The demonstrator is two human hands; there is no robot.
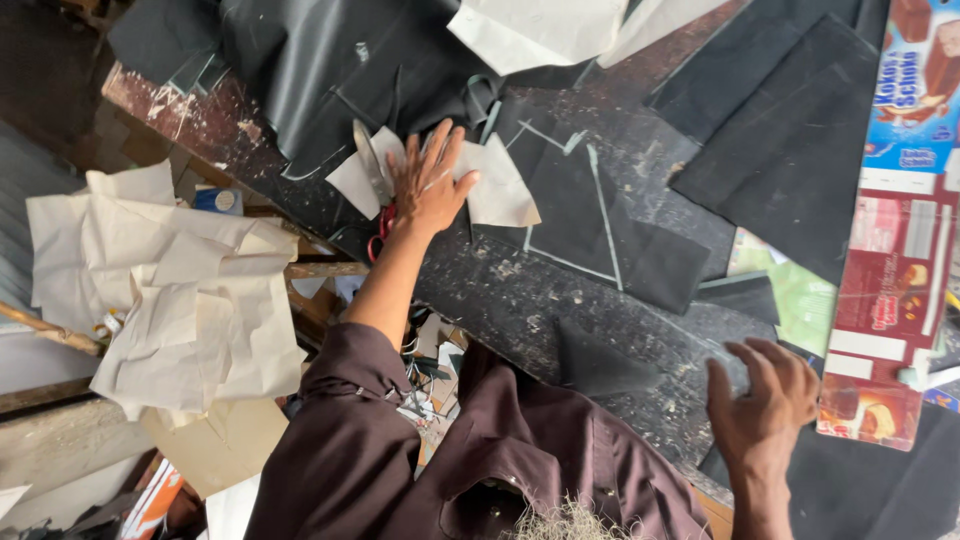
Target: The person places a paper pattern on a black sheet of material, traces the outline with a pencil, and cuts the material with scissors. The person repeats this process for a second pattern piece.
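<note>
My left hand (430, 185) reaches forward and lies flat, fingers spread, on cream paper pattern pieces (500, 190) on the dark, scuffed worktable (520, 290). Scissors with red handles (372, 170) lie under and just left of that hand. My right hand (765, 400) hovers at the table's near right edge with fingers apart, holding nothing, close to a black leather piece (600, 365). More black leather pieces (580, 210) with pale cut lines lie between the two hands.
A large black leather sheet (330, 70) covers the far left of the table, and dark sheets (790, 130) lie far right. Flattened red and blue cardboard packaging (895, 270) lies at the right. Crumpled cream paper (190, 290) is heaped off the left edge. Scraps (425, 375) lie near my body.
</note>
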